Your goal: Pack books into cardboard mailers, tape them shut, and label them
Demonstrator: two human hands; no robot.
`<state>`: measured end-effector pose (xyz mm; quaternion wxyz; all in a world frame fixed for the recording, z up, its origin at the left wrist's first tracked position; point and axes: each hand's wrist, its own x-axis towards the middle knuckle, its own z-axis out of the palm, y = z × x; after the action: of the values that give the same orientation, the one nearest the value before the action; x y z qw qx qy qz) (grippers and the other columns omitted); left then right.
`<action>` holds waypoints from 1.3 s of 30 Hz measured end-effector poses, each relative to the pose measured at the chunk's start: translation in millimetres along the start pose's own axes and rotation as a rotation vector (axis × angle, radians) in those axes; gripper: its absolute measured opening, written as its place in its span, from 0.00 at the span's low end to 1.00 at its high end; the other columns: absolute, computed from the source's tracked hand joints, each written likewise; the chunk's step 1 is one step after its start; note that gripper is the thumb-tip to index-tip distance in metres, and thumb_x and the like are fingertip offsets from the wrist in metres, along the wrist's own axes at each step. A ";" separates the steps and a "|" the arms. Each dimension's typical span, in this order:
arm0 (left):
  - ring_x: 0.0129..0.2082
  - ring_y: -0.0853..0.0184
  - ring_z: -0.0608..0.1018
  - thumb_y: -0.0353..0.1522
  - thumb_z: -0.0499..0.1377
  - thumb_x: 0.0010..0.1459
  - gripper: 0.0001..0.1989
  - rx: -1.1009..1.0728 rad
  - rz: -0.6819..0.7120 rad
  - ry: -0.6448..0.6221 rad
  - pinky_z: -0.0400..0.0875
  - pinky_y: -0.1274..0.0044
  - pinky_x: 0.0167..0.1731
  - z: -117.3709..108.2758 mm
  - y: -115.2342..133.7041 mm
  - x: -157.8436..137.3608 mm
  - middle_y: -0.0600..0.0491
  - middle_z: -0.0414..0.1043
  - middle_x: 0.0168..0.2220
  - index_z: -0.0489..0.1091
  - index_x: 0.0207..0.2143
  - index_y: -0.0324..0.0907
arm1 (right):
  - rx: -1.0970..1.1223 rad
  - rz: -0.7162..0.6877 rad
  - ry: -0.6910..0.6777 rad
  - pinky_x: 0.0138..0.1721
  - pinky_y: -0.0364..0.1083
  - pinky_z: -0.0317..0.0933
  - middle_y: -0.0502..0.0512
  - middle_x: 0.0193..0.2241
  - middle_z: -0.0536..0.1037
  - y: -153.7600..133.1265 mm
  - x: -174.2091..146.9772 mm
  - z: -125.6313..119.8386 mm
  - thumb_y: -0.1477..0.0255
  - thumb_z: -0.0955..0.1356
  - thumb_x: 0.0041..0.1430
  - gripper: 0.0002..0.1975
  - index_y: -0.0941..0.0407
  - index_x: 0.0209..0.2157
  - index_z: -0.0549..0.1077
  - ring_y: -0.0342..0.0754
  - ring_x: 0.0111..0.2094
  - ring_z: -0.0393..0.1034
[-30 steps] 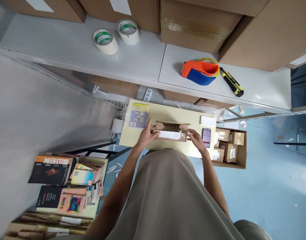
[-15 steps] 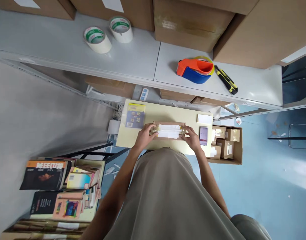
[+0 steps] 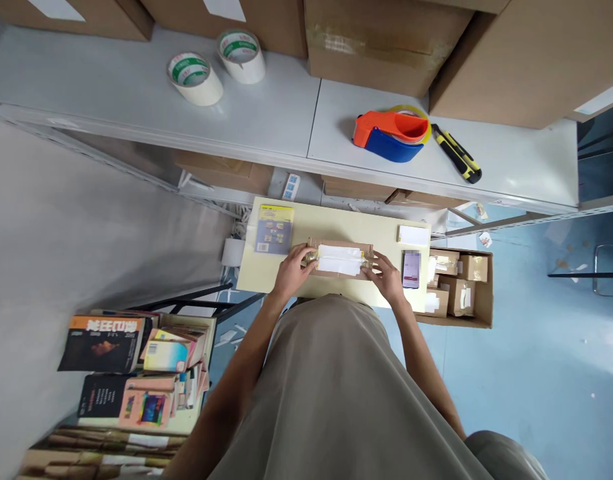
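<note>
A small flat cardboard box (image 3: 331, 273) lies on the pale yellow table (image 3: 266, 280), with white labels (image 3: 341, 260) on its upper face and shiny tape at both ends. My left hand (image 3: 292, 272) grips its left end between thumb and fingers. At the opposite end, my right hand (image 3: 387, 279) holds the taped edge in the same way. To the left of the box is a booklet with a yellow top and a blue-purple lower part (image 3: 275, 230). A phone (image 3: 411, 269) with a lit screen rests to the right, below a white label pad (image 3: 413, 235).
On the grey shelf (image 3: 266, 120) are two tape rolls (image 3: 196, 79), an orange and blue tape dispenser (image 3: 391, 136), a box cutter (image 3: 456, 153) and large cartons (image 3: 376, 47). An open carton (image 3: 481, 317) of small boxes stands right; stacked books (image 3: 106, 343) lie lower left.
The view has shifted slightly. Both hands stay at the ends of the cardboard box, and the white labels on top look a little flatter. Nothing else has visibly moved.
</note>
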<state>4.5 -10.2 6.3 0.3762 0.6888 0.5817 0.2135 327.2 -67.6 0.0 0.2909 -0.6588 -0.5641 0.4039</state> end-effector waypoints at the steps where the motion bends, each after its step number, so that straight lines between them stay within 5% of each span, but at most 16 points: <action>1: 0.63 0.55 0.79 0.35 0.64 0.69 0.15 -0.003 -0.005 0.007 0.84 0.68 0.51 1.5 -1.3 0.3 0.46 0.75 0.62 0.76 0.57 0.49 | -0.003 0.003 0.002 0.49 0.58 0.85 0.56 0.69 0.74 0.3 0.1 0.4 0.51 0.72 0.69 0.20 0.47 0.54 0.84 0.59 0.54 0.84; 12: 0.58 0.54 0.83 0.36 0.63 0.69 0.12 -0.001 -0.023 0.019 0.80 0.64 0.60 3.6 -11.4 12.1 0.47 0.79 0.60 0.83 0.52 0.49 | 0.066 0.090 0.085 0.54 0.61 0.82 0.57 0.68 0.77 12.2 5.8 12.9 0.50 0.74 0.64 0.20 0.48 0.48 0.88 0.61 0.51 0.85; 18: 0.52 0.57 0.85 0.35 0.62 0.68 0.13 -0.052 0.011 0.019 0.82 0.64 0.56 0.6 -15.9 13.5 0.46 0.79 0.57 0.80 0.52 0.47 | 0.206 0.082 0.040 0.51 0.59 0.83 0.61 0.68 0.76 15.0 7.5 12.2 0.50 0.72 0.65 0.23 0.50 0.51 0.86 0.62 0.53 0.85; 23: 0.65 0.49 0.78 0.30 0.67 0.61 0.09 0.080 0.060 0.033 0.76 0.57 0.65 -8.7 -1.1 23.7 0.43 0.75 0.63 0.80 0.45 0.46 | 0.156 -0.025 -0.003 0.48 0.57 0.83 0.63 0.63 0.80 9.2 8.1 5.5 0.56 0.68 0.68 0.20 0.50 0.53 0.83 0.58 0.50 0.85; 26: 0.65 0.49 0.78 0.31 0.66 0.63 0.10 0.074 0.134 0.063 0.74 0.56 0.67 -17.7 22.7 39.1 0.43 0.76 0.64 0.80 0.47 0.46 | -0.016 -0.099 -0.009 0.49 0.59 0.82 0.62 0.63 0.79 -9.5 15.9 -9.7 0.60 0.69 0.68 0.18 0.48 0.54 0.83 0.59 0.52 0.84; 30: 0.62 0.54 0.80 0.35 0.61 0.71 0.11 0.014 0.308 0.141 0.75 0.58 0.66 -34.6 77.2 72.5 0.46 0.79 0.60 0.80 0.51 0.47 | -0.221 -0.287 0.110 0.64 0.64 0.73 0.62 0.63 0.78 -68.3 50.1 -52.9 0.58 0.69 0.72 0.20 0.47 0.61 0.79 0.64 0.62 0.77; 35: 0.59 0.58 0.82 0.32 0.59 0.73 0.12 -0.071 0.477 0.271 0.75 0.63 0.65 -56.2 160.2 120.2 0.48 0.81 0.58 0.80 0.53 0.46 | -0.396 -0.534 0.304 0.72 0.66 0.61 0.66 0.68 0.72 -154.7 132.5 -109.0 0.58 0.66 0.75 0.27 0.51 0.70 0.69 0.66 0.71 0.65; 39: 0.56 0.58 0.83 0.30 0.58 0.72 0.12 -0.093 0.534 0.342 0.77 0.65 0.62 -65.0 202.7 138.4 0.47 0.83 0.54 0.80 0.52 0.45 | -0.601 -0.513 0.281 0.68 0.69 0.60 0.76 0.62 0.77 -185.4 203.2 -121.4 0.63 0.68 0.73 0.27 0.61 0.66 0.69 0.72 0.65 0.70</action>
<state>118.9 132.4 182.5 0.2351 0.7532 0.4248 0.4437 345.1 176.0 175.3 0.2508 -0.6013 -0.7575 0.0420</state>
